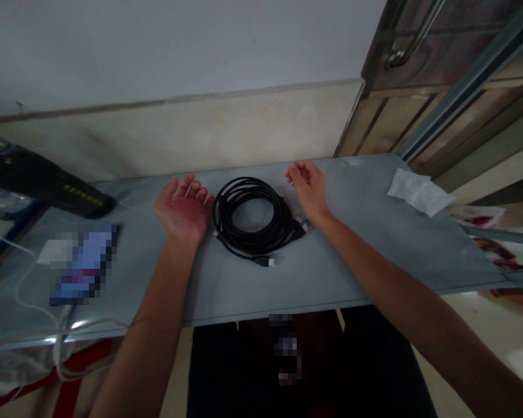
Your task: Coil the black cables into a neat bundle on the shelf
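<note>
Left hand (183,212), right hand (308,188) — grips apart, empty — flank coiled black cable (248,217), perhaps USB, near the shelf's edge (287,307).

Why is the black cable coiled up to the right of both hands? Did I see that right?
Not quite: the coiled black cable isn't to the right of both hands. The head view shows it between them on the gray table, with the left hand on one side and the right hand on the other.
</note>
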`<state>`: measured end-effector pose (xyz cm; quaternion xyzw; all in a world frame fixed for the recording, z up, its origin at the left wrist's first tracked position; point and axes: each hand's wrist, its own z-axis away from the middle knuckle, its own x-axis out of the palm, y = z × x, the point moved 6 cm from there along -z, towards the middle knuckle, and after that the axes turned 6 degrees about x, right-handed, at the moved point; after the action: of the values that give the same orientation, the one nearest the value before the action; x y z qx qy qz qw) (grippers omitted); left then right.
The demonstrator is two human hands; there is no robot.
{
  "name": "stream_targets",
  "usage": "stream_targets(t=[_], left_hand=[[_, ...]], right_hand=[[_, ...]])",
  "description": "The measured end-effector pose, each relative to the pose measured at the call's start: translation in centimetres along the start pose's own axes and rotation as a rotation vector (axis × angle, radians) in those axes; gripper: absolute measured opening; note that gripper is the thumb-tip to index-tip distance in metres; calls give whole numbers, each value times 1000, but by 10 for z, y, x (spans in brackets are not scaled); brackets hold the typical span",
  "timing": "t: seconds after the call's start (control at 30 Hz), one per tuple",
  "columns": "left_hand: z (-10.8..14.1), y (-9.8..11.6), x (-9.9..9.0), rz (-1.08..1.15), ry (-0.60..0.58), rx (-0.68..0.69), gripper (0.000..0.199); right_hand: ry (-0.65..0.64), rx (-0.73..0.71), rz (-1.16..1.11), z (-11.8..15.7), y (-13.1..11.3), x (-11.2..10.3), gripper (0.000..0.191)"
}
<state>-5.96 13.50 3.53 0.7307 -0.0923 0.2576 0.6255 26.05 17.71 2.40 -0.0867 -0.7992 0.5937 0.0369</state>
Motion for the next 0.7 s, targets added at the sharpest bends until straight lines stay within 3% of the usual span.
stream_targets(t=[0.17,0.4,0.7], left_hand=[[-1,0,-5,-26,38,2,35],[-3,-1,-8,-171,-59,23,42],[2,-1,3,182,135,-38,28]], right_hand=[[37,-10,-1,0,-4,-1,51],[33,-3,-21,1,-4,-1,46],[21,-50,-45,2,-7,-1,44]])
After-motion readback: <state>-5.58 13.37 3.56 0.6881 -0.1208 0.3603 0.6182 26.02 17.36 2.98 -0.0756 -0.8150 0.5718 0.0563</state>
